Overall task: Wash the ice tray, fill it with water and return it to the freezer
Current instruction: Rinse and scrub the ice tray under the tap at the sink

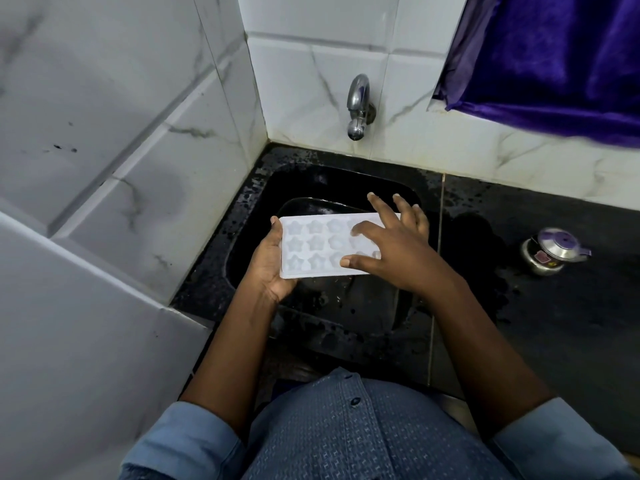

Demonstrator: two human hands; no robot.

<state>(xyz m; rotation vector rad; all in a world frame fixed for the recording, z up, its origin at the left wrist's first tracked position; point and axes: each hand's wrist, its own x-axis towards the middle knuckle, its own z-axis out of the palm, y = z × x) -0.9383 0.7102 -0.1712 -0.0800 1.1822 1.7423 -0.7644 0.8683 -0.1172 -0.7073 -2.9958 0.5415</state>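
Observation:
A white ice tray (311, 245) with star-shaped and round cups is held level over the black sink (263, 188). My left hand (268, 263) grips its left end from below, thumb on the edge. My right hand (388, 242) lies flat on top of the tray's right half, fingers spread over the cups, hiding that end. A chrome tap (358, 105) juts from the tiled wall above the sink; no water runs from it.
White marbled tile walls close in on the left and behind. A wet black counter (554, 306) extends right of the sink, with a small steel pot (550, 251) with a lid on it. A purple curtain (554, 57) hangs at the upper right.

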